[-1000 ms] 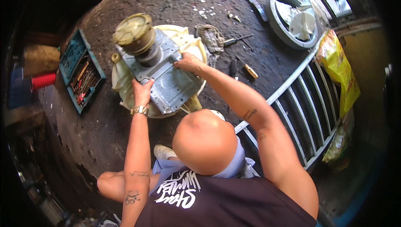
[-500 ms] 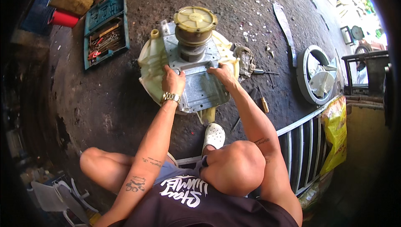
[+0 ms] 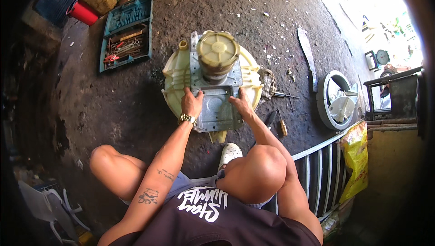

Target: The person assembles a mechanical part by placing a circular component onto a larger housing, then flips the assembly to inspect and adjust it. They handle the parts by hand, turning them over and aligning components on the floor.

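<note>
A round cream plastic tub base point(image 3: 174, 76) sits on the floor before me, with a grey metal mounting plate point(image 3: 217, 110) across it. From the plate's far half rises a stubby cylindrical hub with a ribbed yellowish cap point(image 3: 219, 48). My left hand point(image 3: 192, 103) is closed on the plate's left edge, the thumb lying on top. My right hand point(image 3: 242, 103) grips the opposite edge in the same way. The undersides of both hands' grips are hidden.
An open teal toolbox point(image 3: 103, 56) with wrenches lies far left. To the right are a rag point(image 3: 267, 83), a screwdriver point(image 3: 283, 127), a long flat blade point(image 3: 308, 56) and a grey ring point(image 3: 322, 99) holding scraps. A metal rack point(image 3: 312, 173) stands by my right knee.
The whole view has shifted, so things sit lower in it. The plate and tub base look squarer to me, and the hub's cap faces me more. Both hands keep their hold.
</note>
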`<state>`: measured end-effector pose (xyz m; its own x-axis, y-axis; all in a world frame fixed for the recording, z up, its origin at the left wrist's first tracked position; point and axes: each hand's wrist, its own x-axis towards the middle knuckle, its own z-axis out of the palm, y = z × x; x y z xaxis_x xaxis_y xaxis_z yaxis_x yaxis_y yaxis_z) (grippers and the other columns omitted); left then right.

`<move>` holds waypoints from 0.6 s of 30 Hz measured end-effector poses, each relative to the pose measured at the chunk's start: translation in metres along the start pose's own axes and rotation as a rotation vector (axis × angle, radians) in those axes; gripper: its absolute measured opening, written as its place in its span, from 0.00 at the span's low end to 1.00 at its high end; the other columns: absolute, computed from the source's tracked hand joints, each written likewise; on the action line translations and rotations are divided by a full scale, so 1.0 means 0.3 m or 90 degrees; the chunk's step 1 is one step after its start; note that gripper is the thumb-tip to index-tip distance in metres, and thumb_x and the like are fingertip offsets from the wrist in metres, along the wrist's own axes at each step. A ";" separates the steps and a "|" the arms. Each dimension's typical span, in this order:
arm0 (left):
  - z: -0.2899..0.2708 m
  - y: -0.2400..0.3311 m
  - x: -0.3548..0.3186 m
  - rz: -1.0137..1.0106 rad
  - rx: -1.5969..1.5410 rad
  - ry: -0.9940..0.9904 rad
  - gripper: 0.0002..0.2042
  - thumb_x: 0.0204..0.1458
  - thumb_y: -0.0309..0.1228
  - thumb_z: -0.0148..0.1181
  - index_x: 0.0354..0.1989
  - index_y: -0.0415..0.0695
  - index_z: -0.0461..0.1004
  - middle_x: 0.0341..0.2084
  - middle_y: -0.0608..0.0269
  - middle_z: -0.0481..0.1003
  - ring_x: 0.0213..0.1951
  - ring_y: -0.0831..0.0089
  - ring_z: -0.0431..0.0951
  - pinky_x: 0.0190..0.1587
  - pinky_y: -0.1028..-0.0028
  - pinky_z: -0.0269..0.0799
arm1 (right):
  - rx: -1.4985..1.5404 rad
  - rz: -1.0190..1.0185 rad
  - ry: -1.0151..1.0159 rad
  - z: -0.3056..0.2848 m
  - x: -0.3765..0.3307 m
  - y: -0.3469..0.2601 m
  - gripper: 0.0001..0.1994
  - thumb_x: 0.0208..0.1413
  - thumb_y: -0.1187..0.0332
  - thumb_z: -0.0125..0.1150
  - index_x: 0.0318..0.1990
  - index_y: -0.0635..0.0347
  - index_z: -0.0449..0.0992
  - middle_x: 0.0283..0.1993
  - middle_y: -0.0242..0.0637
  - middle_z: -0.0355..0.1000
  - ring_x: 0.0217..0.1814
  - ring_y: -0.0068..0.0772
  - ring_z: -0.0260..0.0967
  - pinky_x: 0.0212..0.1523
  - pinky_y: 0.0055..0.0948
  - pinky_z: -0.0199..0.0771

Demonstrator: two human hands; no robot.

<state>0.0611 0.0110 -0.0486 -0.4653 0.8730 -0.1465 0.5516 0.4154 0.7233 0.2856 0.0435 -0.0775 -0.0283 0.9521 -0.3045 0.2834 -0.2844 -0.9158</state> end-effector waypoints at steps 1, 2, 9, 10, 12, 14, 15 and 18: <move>0.004 -0.028 -0.005 -0.006 0.002 0.007 0.25 0.55 0.39 0.66 0.53 0.35 0.66 0.35 0.34 0.81 0.38 0.37 0.82 0.41 0.47 0.77 | -0.035 -0.014 -0.002 0.009 -0.013 -0.007 0.28 0.53 0.67 0.69 0.61 0.69 0.70 0.51 0.56 0.78 0.56 0.54 0.75 0.60 0.43 0.70; 0.008 -0.053 -0.003 0.008 0.009 0.018 0.25 0.54 0.39 0.67 0.52 0.35 0.67 0.35 0.35 0.81 0.39 0.38 0.82 0.42 0.49 0.77 | -0.085 0.004 -0.013 0.016 -0.031 -0.014 0.29 0.53 0.67 0.70 0.61 0.68 0.70 0.51 0.57 0.78 0.57 0.56 0.75 0.60 0.44 0.71; 0.016 -0.135 0.014 0.003 -0.088 -0.046 0.29 0.51 0.53 0.71 0.40 0.32 0.76 0.37 0.35 0.81 0.42 0.38 0.82 0.45 0.51 0.76 | -0.217 0.029 0.030 0.019 -0.058 -0.114 0.28 0.53 0.58 0.70 0.56 0.68 0.74 0.50 0.63 0.78 0.56 0.62 0.76 0.57 0.49 0.73; 0.019 -0.133 0.006 -0.014 -0.043 -0.031 0.33 0.51 0.57 0.70 0.42 0.30 0.76 0.38 0.33 0.80 0.43 0.38 0.82 0.46 0.51 0.76 | -0.236 0.064 0.014 0.018 -0.055 -0.123 0.28 0.52 0.57 0.70 0.56 0.69 0.75 0.49 0.62 0.79 0.55 0.60 0.77 0.57 0.47 0.74; 0.025 -0.128 -0.012 -0.074 -0.028 -0.037 0.31 0.52 0.55 0.70 0.43 0.32 0.78 0.38 0.36 0.81 0.43 0.41 0.82 0.47 0.53 0.75 | -0.273 0.111 0.009 0.016 -0.060 -0.129 0.30 0.52 0.52 0.70 0.54 0.70 0.78 0.44 0.60 0.81 0.48 0.55 0.81 0.53 0.44 0.76; 0.033 -0.124 -0.031 -0.092 -0.016 -0.027 0.30 0.54 0.55 0.69 0.42 0.32 0.79 0.37 0.38 0.82 0.43 0.42 0.82 0.47 0.53 0.75 | -0.244 0.084 0.002 0.014 -0.063 -0.123 0.29 0.53 0.53 0.71 0.54 0.69 0.78 0.42 0.56 0.82 0.45 0.50 0.81 0.51 0.42 0.77; 0.037 -0.121 -0.038 -0.078 -0.009 -0.012 0.30 0.54 0.55 0.68 0.43 0.32 0.79 0.37 0.38 0.82 0.43 0.42 0.82 0.47 0.53 0.75 | -0.228 0.070 -0.012 0.013 -0.062 -0.118 0.28 0.54 0.54 0.72 0.53 0.69 0.79 0.41 0.53 0.82 0.44 0.47 0.82 0.50 0.40 0.78; 0.041 -0.115 -0.045 -0.061 0.022 0.012 0.31 0.54 0.55 0.68 0.43 0.32 0.80 0.38 0.37 0.82 0.43 0.42 0.82 0.46 0.53 0.75 | -0.098 0.065 -0.088 0.010 -0.053 -0.104 0.24 0.54 0.58 0.73 0.52 0.68 0.80 0.41 0.48 0.83 0.42 0.38 0.81 0.48 0.37 0.79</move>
<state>0.0569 -0.0120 -0.0798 -0.5297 0.8242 -0.2003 0.5279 0.5052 0.6828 0.2745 0.0368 -0.0449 -0.1195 0.8917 -0.4366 0.4348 -0.3483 -0.8305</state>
